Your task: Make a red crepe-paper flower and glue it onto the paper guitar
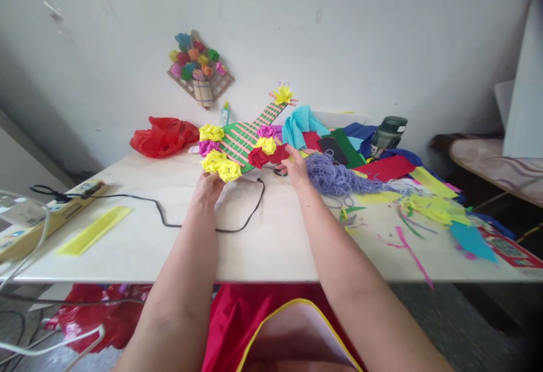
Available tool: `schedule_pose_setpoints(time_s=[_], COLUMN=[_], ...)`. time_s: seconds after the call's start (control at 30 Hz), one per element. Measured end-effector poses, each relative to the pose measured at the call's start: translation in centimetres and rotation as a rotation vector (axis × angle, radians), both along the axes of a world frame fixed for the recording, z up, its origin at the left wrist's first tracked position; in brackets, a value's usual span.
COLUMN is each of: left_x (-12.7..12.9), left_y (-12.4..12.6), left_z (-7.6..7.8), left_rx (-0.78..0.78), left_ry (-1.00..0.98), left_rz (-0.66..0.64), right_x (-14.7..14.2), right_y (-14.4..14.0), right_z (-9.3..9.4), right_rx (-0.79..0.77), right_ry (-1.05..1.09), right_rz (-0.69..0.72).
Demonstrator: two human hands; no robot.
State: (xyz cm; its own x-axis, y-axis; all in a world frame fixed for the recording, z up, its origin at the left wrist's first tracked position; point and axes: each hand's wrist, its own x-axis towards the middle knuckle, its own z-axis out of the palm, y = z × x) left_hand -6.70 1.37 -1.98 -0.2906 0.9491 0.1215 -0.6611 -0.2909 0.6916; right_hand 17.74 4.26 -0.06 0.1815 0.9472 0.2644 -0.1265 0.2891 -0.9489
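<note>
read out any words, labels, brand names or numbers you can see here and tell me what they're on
No text here can be read.
Small glue bottle with a green cap: label too blurred.
Red printed sheet at the table's right edge: print too small.
Faint blue marks on the wall: illegible.

Craft board (244, 137) on table (275, 242) — cable (237, 226) before it, yarn (335, 177) right, bag (163, 134) left

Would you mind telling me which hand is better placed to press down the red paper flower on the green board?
Probably the right hand: its fingertips already touch the red paper flower, while the left hand grips the green board by its yellow flowers.
</note>
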Motion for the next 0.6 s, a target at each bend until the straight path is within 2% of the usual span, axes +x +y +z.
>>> schedule_pose_setpoints(time_s=[0.13, 0.23, 0.43, 0.6], left_x=[0.0, 0.0, 0.2, 0.2], left_y=[-0.1, -0.1, -0.3, -0.5], left_z=[0.0, 0.0, 0.2, 0.3], left_rx=[0.019, 0.024, -0.024, -0.051], left_ry=[0.031, 0.054, 0.063, 0.072], left_rz=[-0.024, -0.041, -0.066, -0.067], right_x=[-1.1, -1.5, -1.5, -1.3], right_y=[-1.0, -1.2, -0.6, 0.2], right_z=[0.3, 0.3, -0.4, -1.2], right_rx=[-0.056, -0.069, -0.126, -0.164], right_ry=[0.048, 0.131, 0.215, 0.188], right_rz=[0.208, 0.29, 0.313, 0.242])
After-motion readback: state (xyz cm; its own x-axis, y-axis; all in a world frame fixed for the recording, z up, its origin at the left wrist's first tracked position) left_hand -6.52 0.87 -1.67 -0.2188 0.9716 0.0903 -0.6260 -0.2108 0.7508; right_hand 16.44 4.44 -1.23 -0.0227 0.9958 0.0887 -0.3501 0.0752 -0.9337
